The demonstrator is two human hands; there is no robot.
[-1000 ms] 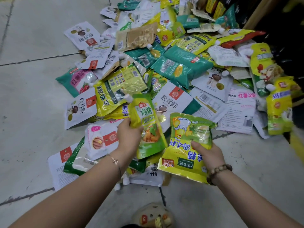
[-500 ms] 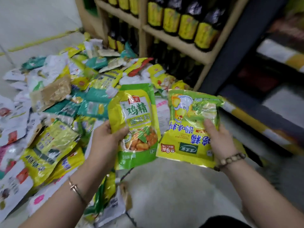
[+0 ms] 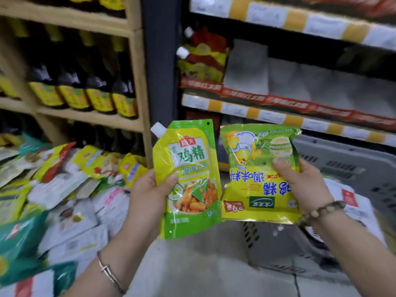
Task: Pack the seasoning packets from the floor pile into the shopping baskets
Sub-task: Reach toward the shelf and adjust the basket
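My left hand (image 3: 147, 194) grips a green and yellow spouted seasoning pouch (image 3: 188, 174), held upright with its white cap at top left. My right hand (image 3: 304, 185) holds a yellow seasoning packet (image 3: 257, 168) with a chef-chicken picture, turned upside down. Both packets hang side by side in the air. Below and behind the right hand sits a grey shopping basket (image 3: 347, 166) with white packets (image 3: 351, 202) inside. The floor pile of packets (image 3: 64, 189) spreads out at the left.
A wooden shelf (image 3: 90, 118) of dark sauce bottles (image 3: 100, 91) stands behind the pile. A dark metal shelf unit (image 3: 278, 116) with yellow and white price strips rises at the right, holding red and yellow pouches (image 3: 203, 58). Grey floor (image 3: 203, 271) lies between my arms.
Both hands lifted their packets off the pile and carried them right. My view swung up from the floor pile to the shelves, and the grey basket came into view.
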